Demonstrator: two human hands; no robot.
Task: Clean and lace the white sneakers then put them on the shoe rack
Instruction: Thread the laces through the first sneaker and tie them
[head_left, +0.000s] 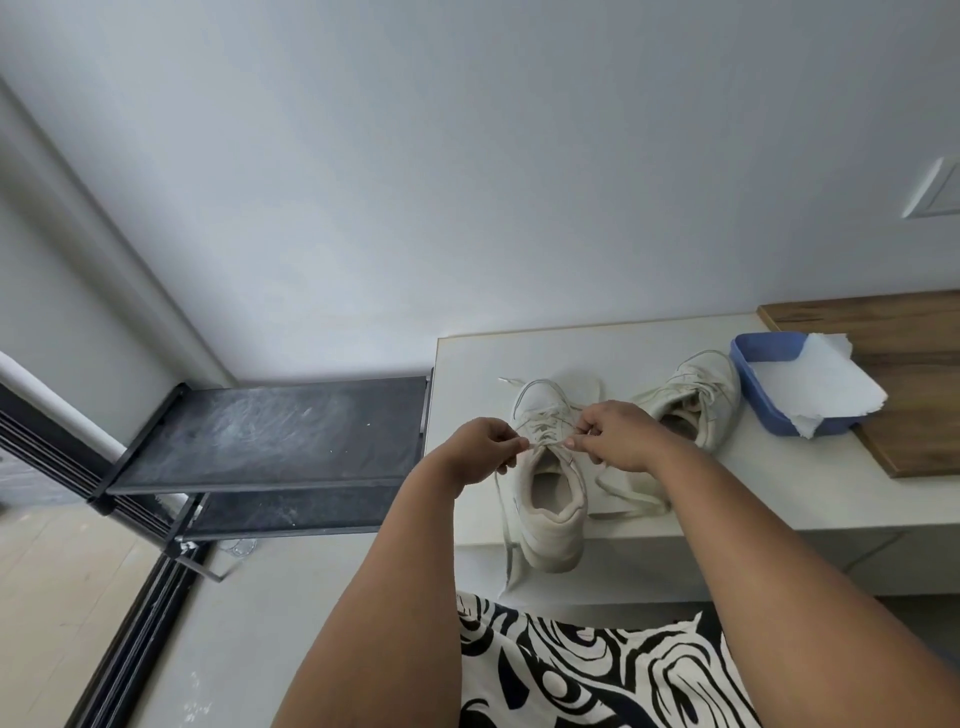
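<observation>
The near white sneaker (548, 483) sits on the white table (779, 467), its heel overhanging the front edge. The left hand (480, 447) and right hand (615, 434) each pinch a lace end (540, 448) above its tongue. The second sneaker (696, 397) lies tilted beside a blue tub (758, 358) (paper inside). The black shoe rack (275, 436) stands left, shelves bare.

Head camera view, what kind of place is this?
Probably a home entryway or room corner: a black metal shoe rack stands against a plain grey wall, beside a low white table holding a pair of white sneakers.
</observation>
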